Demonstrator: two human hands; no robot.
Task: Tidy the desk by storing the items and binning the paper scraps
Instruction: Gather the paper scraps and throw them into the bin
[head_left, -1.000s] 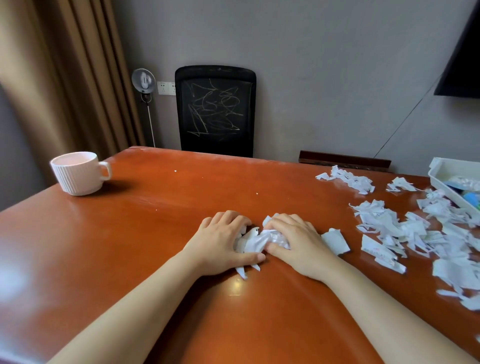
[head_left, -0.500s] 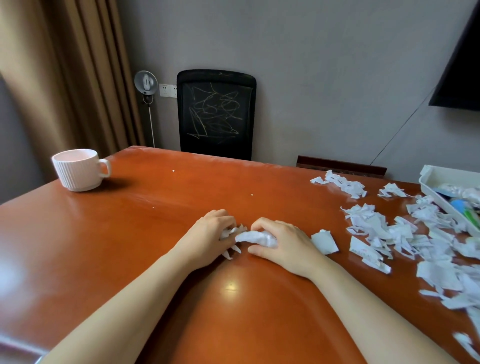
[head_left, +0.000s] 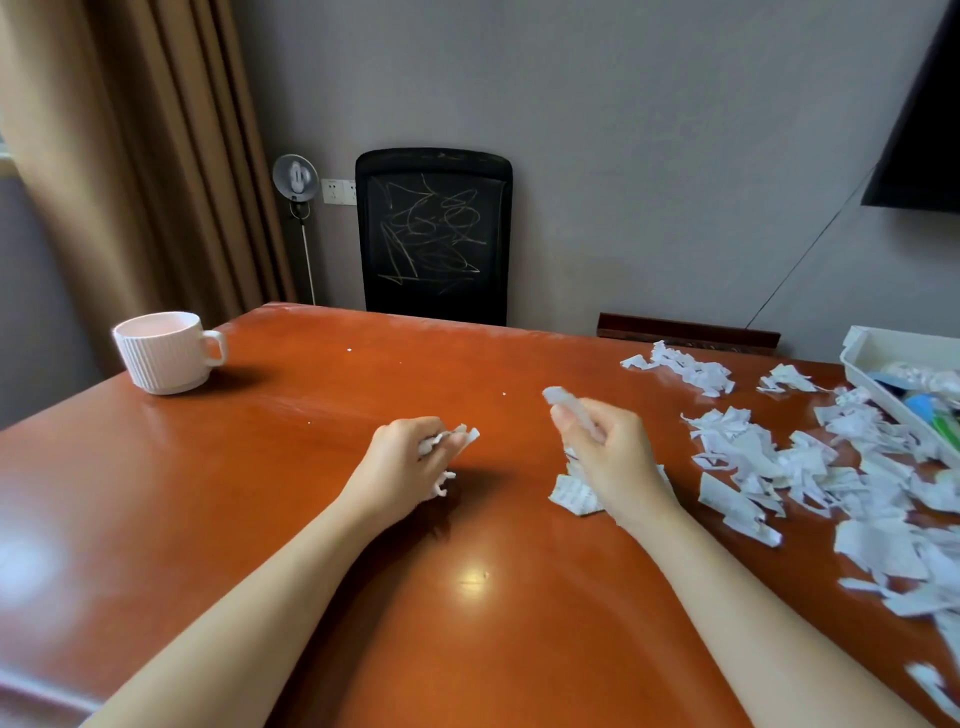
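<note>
**Scrap cleanup: early stage, most paper left**

Left to right:
- The mug (head_left: 161, 353) is at the far left of the desk (head_left: 260, 519), not stored.
- Your left hand (head_left: 402, 465) is curled round a small wad of scraps (head_left: 451, 437), low over the desktop. I can't tell if it touches.
- Your right hand (head_left: 615, 460) is raised, pinching a single scrap (head_left: 563, 400) between thumb and fingers. It's motion-blurred.
- One loose piece (head_left: 571, 493) lies beside that wrist.
- The scattered scraps (head_left: 779, 467) cover the desk's right side, up to the white tray (head_left: 878, 348).
- The tray holds a few items (head_left: 922, 405), details unclear.

No bin is in view. My read: only what's in your hands is collected. Nothing shows as binned, so the bulk of the paper and the mug remain.
</note>
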